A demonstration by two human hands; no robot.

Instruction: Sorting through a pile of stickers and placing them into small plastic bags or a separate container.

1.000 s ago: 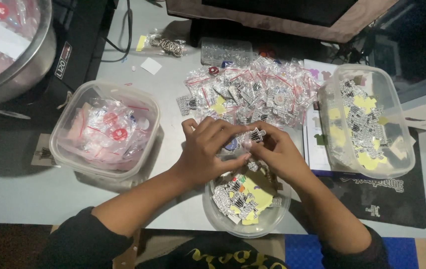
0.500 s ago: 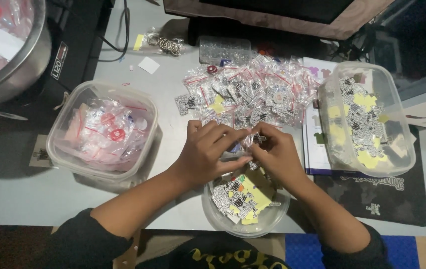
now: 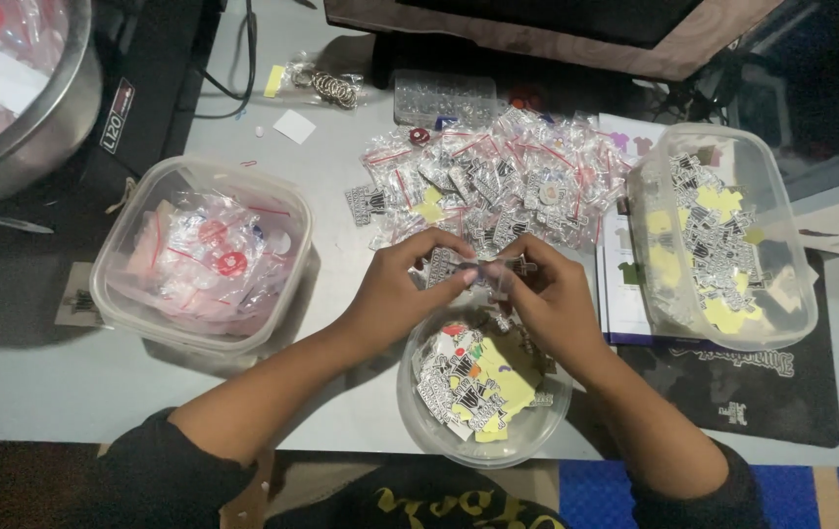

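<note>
We log both hands meeting above the round clear bowl (image 3: pixel 483 392) at the front edge of the grey worktop (image 3: pixel 341 245). The left hand (image 3: pixel 395 294) and right hand (image 3: pixel 552 299) share 1 small clear packet (image 3: pixel 483 266): the left fingers (image 3: pixel 459 277) are pressed together on its left end, the right fingers (image 3: pixel 510 284) pinch its right end. What the packet holds is too small to tell. It sits between the hands, just above the bowl's far rim.

Containers counted: 3 clear plastic ones and 1 metal one.
- The round bowl holds black-and-white printed stickers with yellow backing scraps, count not resolvable.
- A square tub (image 3: pixel 106 294) to the left of the hands holds crumpled clear bags with red seal strips and round red-and-white pieces.
- A rectangular tub (image 3: pixel 792 304) to the right holds more black-and-white stickers and yellow pieces.
- A large metal bowl (image 3: pixel 37 137) sits at the far left corner, partly cut off.

Behind the hands lies 1 loose heap of small clear packets (image 3: pixel 508 181), red-striped, too many to count. Further back we note 1 small bag of metal rings (image 3: pixel 326 86), with a yellow tag at its left end, and 1 white paper square (image 3: pixel 294 126). A printed sheet (image 3: pixel 625 304) with small shirt shapes lies under the right tub, next to a black mat (image 3: pixel 763 392).
</note>
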